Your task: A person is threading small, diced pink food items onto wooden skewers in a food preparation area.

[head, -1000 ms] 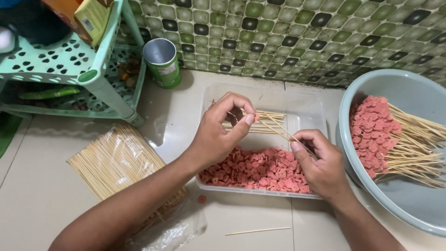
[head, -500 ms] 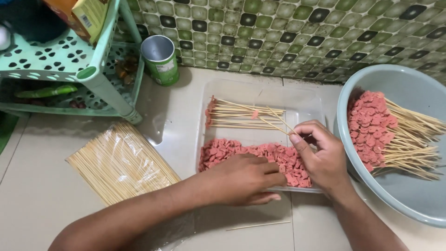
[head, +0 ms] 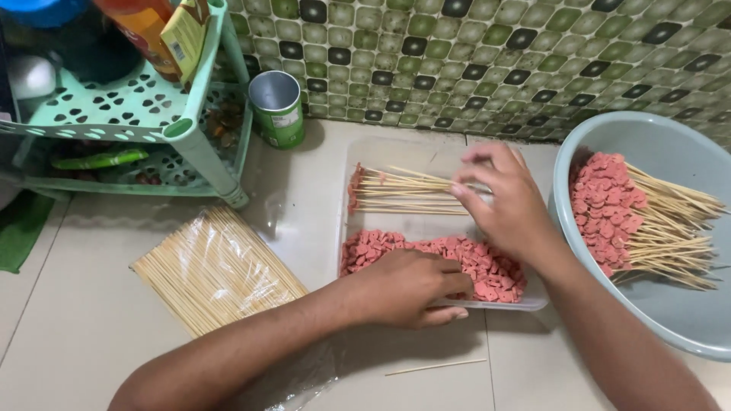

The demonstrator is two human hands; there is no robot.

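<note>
A clear plastic tray (head: 344,199) on the tiled floor holds pink sausage slices (head: 373,250) along its near side and a row of skewers with pink pieces (head: 396,190) at its far side. My left hand (head: 407,288) rests palm down in the slices, fingers curled among them. My right hand (head: 502,202) hovers over the blunt ends of the skewers in the tray, fingers spread and touching them. Whether either hand pinches a piece is hidden.
A grey-blue basin (head: 670,144) at the right holds several finished skewers (head: 640,221). A plastic pack of bare bamboo sticks (head: 217,270) lies at the left. One loose stick (head: 434,367) lies near me. A green can (head: 278,106) and green rack (head: 122,114) stand behind.
My left hand dropped from the skewers down into the sausage slices. My right hand moved up from the tray's right side onto the laid skewers.
</note>
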